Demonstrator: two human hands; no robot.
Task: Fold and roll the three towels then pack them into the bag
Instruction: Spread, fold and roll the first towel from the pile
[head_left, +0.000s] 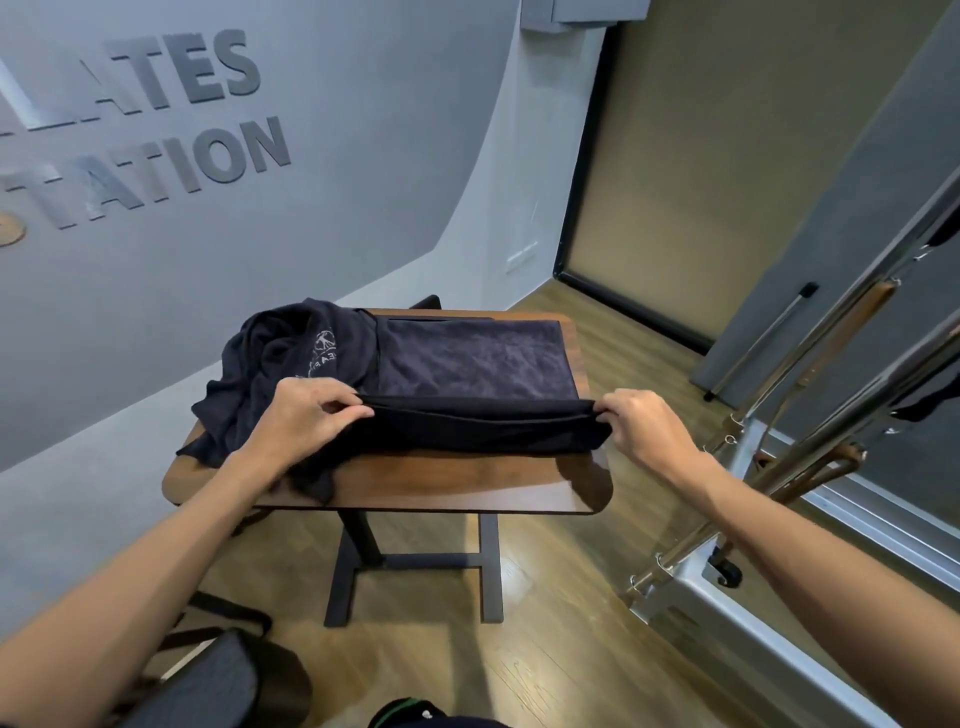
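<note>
— Two corners of the dark towel (467, 364), spread on the wooden table (467, 478), are pinched: left hand (306, 410) one end, right hand (644, 426) the other.
— Procedure?
— Carry the near edge evenly onto the far edge; keep the crumpled towels (280, 358) beside it clear.

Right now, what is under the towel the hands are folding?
The wooden table shows around the towel. The crumpled heap lies at its left edge. Anything else beneath is covered.
</note>
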